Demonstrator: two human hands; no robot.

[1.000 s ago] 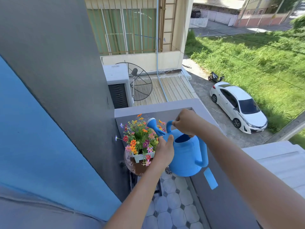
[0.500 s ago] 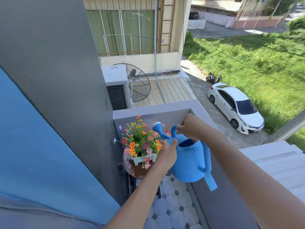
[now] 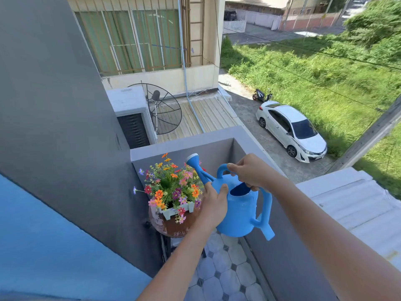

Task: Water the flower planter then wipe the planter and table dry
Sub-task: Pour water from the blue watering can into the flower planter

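Observation:
A blue watering can [image 3: 240, 211] hangs in the air between both hands, its spout [image 3: 196, 165] pointing up and left over the flowers. My right hand [image 3: 249, 171] grips the can's top handle. My left hand [image 3: 213, 204] holds the can's left side at the base of the spout. A pale planter [image 3: 176, 210] full of colourful flowers [image 3: 171, 183] stands on a small round rusty table [image 3: 171, 228] in the balcony corner, just left of the can.
A grey wall [image 3: 65, 127] rises on the left, and a grey parapet [image 3: 184, 142] closes the balcony behind and to the right. Patterned floor tiles [image 3: 221, 272] lie below. Far beneath are a white car [image 3: 290, 129] and grass.
The can has tilted back, its spout lifting higher above the flowers. Both hands stayed on it.

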